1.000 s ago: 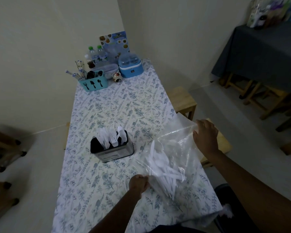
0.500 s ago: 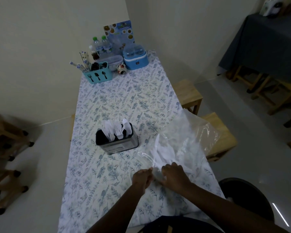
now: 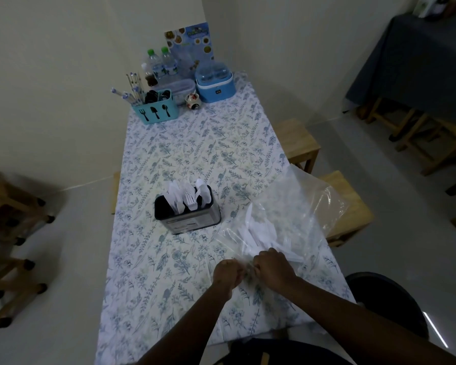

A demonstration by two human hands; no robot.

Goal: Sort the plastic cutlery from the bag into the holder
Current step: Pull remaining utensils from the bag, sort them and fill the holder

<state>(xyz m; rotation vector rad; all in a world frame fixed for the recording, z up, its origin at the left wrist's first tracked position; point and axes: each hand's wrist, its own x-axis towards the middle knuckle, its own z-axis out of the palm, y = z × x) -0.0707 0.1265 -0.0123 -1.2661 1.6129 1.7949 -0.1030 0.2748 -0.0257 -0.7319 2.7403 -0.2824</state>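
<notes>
A clear plastic bag (image 3: 298, 206) lies on the flowered tablecloth (image 3: 195, 148) at the near right, with white plastic cutlery (image 3: 258, 233) inside it. My left hand (image 3: 227, 272) and my right hand (image 3: 273, 267) sit close together at the bag's near end, fingers curled, each gripping the plastic. A dark metal holder (image 3: 187, 209) stands left of the bag, with white knives, forks and spoons upright in its compartments.
At the table's far end stand a teal cutlery caddy (image 3: 156, 110), water bottles (image 3: 159, 64), a blue container (image 3: 213, 83) and a menu card (image 3: 190, 46). Wooden stools (image 3: 345, 204) stand right of the table. A dark round seat (image 3: 387, 304) is near my right arm.
My right hand left the bag's far edge and came down next to my left hand at the bag's near end. The bag has sunk flatter onto the table.
</notes>
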